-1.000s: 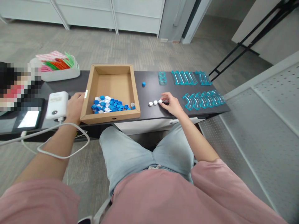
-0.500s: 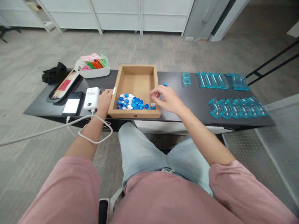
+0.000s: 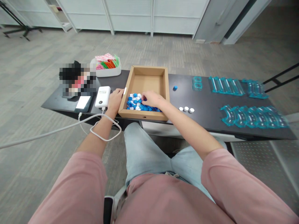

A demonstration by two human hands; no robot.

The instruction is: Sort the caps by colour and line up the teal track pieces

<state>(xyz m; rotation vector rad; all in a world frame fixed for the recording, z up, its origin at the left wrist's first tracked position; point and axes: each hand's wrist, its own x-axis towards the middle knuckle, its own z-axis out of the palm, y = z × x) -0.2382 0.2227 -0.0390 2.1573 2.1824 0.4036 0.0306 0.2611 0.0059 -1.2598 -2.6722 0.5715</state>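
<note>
Cardboard box [image 3: 147, 82]: rear half accessible from above, side walls [image 3: 166, 84] barring low entry. Worktop [image 3: 207, 101]: open lane between blue piece [image 3: 175, 88] and three white pieces [image 3: 186, 109]. Left hand [image 3: 116, 99]: hemmed by power bank [image 3: 103, 95], box and cable [image 3: 98, 114]

white power bank [image 3: 102, 96], plugged-in cable [image 3: 103, 109], white basket [image 3: 108, 73], colourful strips [image 3: 109, 64], white cabinets [image 3: 129, 23]

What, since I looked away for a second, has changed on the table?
The right hand has let go of the end white piece in the row of three and moved left into the box, among the blue and white pieces. The left hand stays at the box's left side; the lone blue piece and teal plastic parts lie as they were.
</note>
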